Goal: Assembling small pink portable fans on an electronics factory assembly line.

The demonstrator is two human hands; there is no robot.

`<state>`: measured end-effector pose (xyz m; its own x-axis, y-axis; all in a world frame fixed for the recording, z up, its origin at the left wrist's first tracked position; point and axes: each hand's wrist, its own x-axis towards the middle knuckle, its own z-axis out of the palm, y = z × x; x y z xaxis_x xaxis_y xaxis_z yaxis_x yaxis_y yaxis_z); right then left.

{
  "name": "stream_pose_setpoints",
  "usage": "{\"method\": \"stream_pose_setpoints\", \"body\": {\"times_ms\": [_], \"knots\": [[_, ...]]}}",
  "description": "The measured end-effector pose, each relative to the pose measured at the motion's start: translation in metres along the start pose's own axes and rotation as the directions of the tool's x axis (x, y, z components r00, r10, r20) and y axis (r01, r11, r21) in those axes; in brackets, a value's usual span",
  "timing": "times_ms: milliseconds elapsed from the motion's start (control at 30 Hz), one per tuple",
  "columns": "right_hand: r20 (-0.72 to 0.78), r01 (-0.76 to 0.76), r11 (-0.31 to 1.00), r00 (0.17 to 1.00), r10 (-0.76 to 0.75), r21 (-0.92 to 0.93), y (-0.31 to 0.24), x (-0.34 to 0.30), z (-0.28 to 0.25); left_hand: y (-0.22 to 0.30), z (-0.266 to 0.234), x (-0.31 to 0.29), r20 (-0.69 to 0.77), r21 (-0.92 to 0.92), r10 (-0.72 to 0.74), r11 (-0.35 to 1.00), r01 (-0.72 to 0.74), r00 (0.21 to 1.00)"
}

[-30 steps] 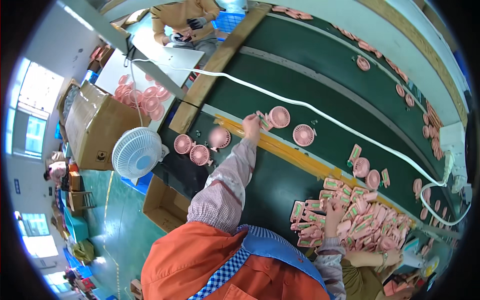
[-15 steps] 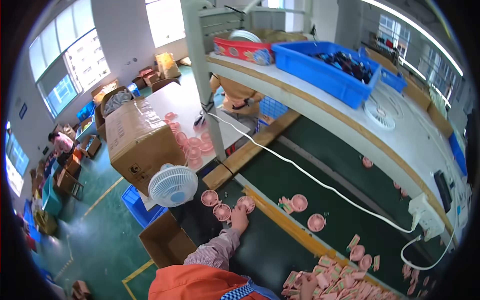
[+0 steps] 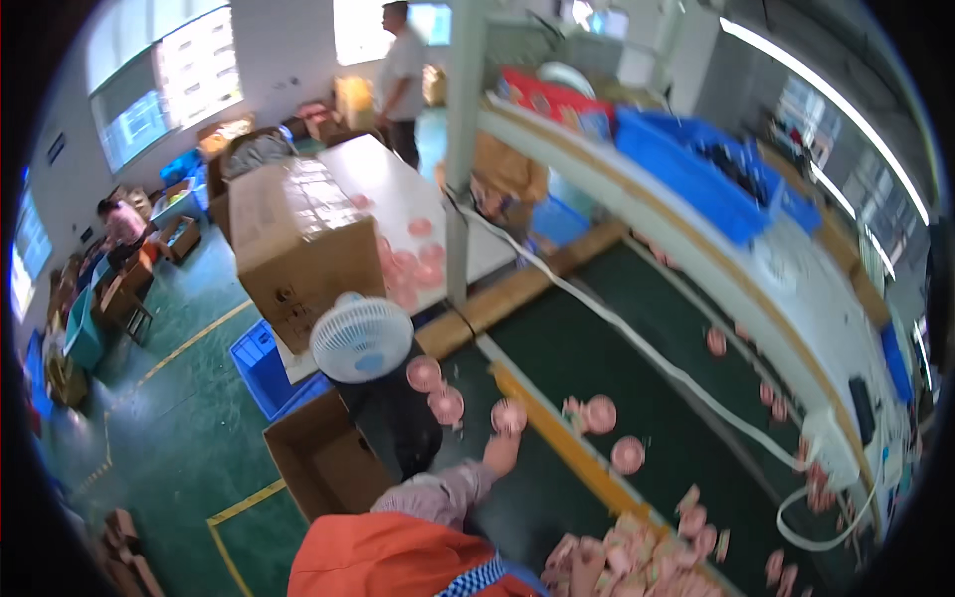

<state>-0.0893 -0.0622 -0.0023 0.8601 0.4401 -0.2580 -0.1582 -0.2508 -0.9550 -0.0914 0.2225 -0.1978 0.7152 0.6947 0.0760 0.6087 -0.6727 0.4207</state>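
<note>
Fan head, pink and round (image 3: 508,413), sits near the centre of the frame, and we find the left hand (image 3: 501,456) clamped on its lower edge. We record two further pink fan heads (image 3: 447,405) close by on its left. Right of centre, beyond a yellow-taped strip (image 3: 557,433), we note another pair of fan heads (image 3: 600,414) apart from each other on the dark green worktop (image 3: 567,343); the upper one has a pink handle piece (image 3: 574,412) just beside it.

At the lower edge, right of centre, we see a heap of pink parts (image 3: 642,557). The right hand (image 3: 587,570) is at the heap's left portion; blur prevents us from telling whether its fingers are apart, together or gripping a part.

A white cable (image 3: 637,343) crosses from upper centre to a white socket block (image 3: 831,453) at the right. Left of centre we observe a white-and-blue electric fan (image 3: 362,338), with an open carton (image 3: 328,453) below it and a large cardboard box (image 3: 308,249) above. A standing person in a white top (image 3: 403,80) appears at upper centre. On the shelf (image 3: 796,284) at upper right we list a blue bin (image 3: 676,164).
</note>
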Motion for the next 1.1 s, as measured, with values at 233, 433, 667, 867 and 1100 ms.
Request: {"method": "stream_pose_setpoints", "body": {"times_ms": [233,433,667,867,1100], "knots": [[0.025,-0.17,0.984,0.985,0.169,0.048,0.035,0.017,-0.004,-0.021,-0.048,0.02,-0.128,-0.448,-0.087,0.894,0.02,0.988],[0.012,-0.205,0.971,0.979,0.205,0.119,0.057,0.004,-0.008,-0.041,-0.056,0.001,-0.028,-0.557,-0.157,0.823,0.115,0.987],[0.065,-0.216,0.976,0.975,0.214,0.031,0.053,0.01,0.0,-0.024,-0.082,0.01,0.005,-0.113,0.564,0.82,-0.56,0.825],[0.111,-0.172,0.948,0.983,0.147,0.267,0.054,0.006,0.008,-0.016,-0.076,0.029,0.384,0.313,0.826,0.304,-0.9,0.413],[0.078,-0.193,0.965,0.98,0.182,0.177,0.06,-0.008,0.004,-0.031,-0.049,0.04,0.488,0.299,0.849,0.055,-0.953,0.202]]}}
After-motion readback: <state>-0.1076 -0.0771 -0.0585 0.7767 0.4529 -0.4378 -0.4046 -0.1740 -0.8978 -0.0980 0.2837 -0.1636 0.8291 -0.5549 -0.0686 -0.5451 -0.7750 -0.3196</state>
